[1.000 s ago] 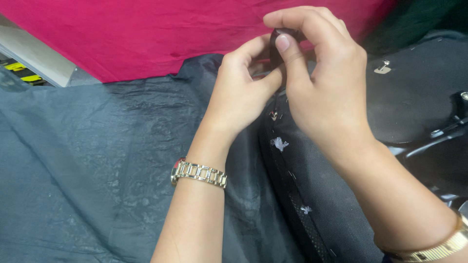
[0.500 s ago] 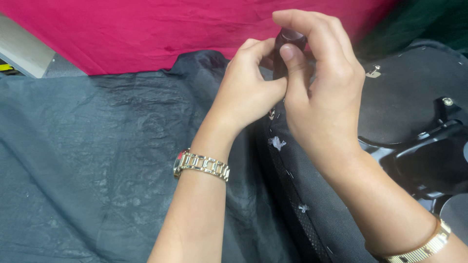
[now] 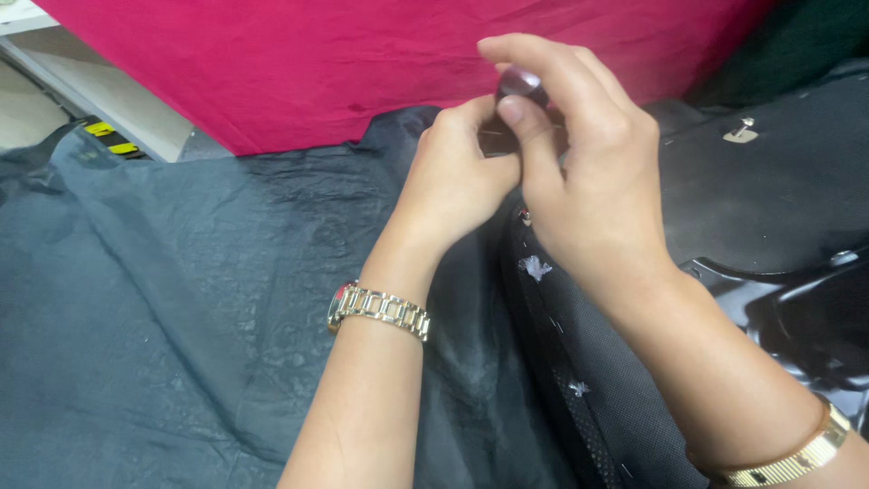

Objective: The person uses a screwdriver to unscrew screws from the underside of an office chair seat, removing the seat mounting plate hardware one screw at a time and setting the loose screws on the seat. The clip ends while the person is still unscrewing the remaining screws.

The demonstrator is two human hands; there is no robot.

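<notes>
A small dark, glossy piece (image 3: 520, 83) with a purplish sheen sits between the fingertips of the left hand (image 3: 457, 181) and the right hand (image 3: 584, 177). Beneath them spreads a dark grey, slightly crinkled cloth (image 3: 181, 299) of one plain colour. Behind it lies a bright magenta-pink fabric (image 3: 299, 63), also plain. To the right is a black panel (image 3: 769, 199) with a matte face, and a black mesh strip (image 3: 597, 398) flecked with small white thread scraps. The left wrist carries a gold-and-silver linked watch band (image 3: 380, 308) with a red edge; the right wrist carries a gold bangle (image 3: 797, 462). At top left a pale grey ledge (image 3: 100, 100) shows yellow-and-black stripes (image 3: 110, 138).
</notes>
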